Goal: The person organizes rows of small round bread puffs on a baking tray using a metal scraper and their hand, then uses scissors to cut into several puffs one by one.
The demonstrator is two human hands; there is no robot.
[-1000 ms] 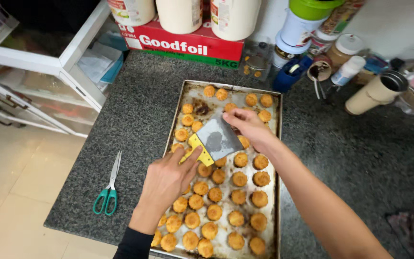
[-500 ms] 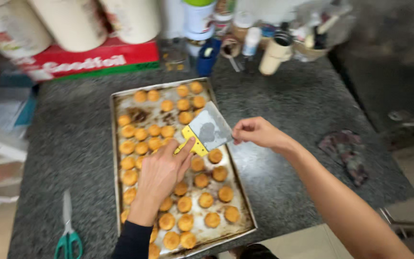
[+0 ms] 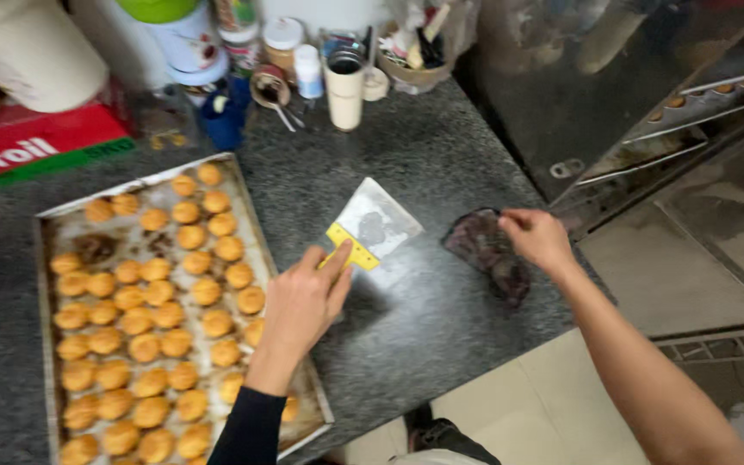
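Note:
My left hand (image 3: 305,301) grips the yellow handle of a metal scraper (image 3: 373,227), holding its wide blade above the dark granite counter (image 3: 424,155), just right of the baking tray. My right hand (image 3: 537,238) reaches to the counter's right edge and pinches a dark crumpled cloth (image 3: 486,251). The metal baking tray (image 3: 41,226) lies at the left, filled with several rows of small golden round pastries (image 3: 171,297).
At the counter's back stand a red foil box (image 3: 32,151), a paper roll (image 3: 32,52), jars, bottles and a tall beige cup (image 3: 344,88). An open oven (image 3: 647,103) with racks is at the right. Tiled floor lies below the counter edge.
My view swung right. My left hand carried the scraper off the tray and over the bare counter. My right hand let go of the blade and moved right onto the dark cloth.

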